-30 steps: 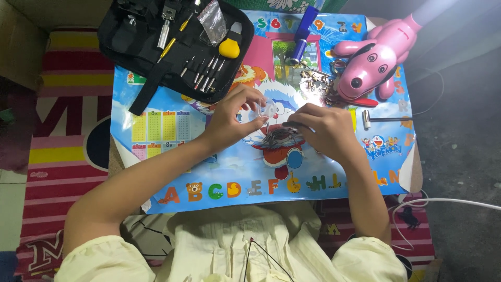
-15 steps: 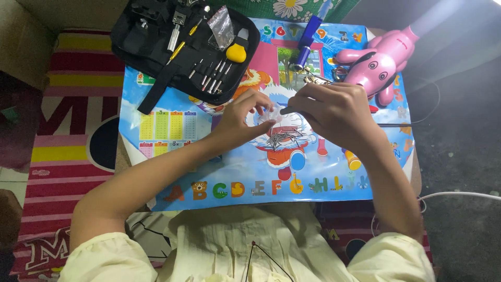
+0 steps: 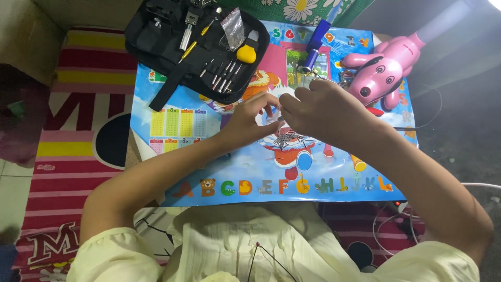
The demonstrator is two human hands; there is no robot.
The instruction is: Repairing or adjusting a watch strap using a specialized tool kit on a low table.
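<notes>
Blue, with cartoon figures and coloured letters, the plastic mat [image 3: 209, 172] covers the counter, and both hands meet above its middle. The left hand [image 3: 248, 121] and the right hand [image 3: 323, 110] bring their fingertips together around a small pale object [image 3: 271, 116]; it sits between the fingers, mostly hidden, so I cannot tell what it is or which hand pinches it. Just below them lies a small metal watch bracelet [image 3: 286, 138]. A black zip tool case [image 3: 195, 44] is open behind, and a pink dog-shaped lamp [image 3: 383, 70] stands to the right.
</notes>
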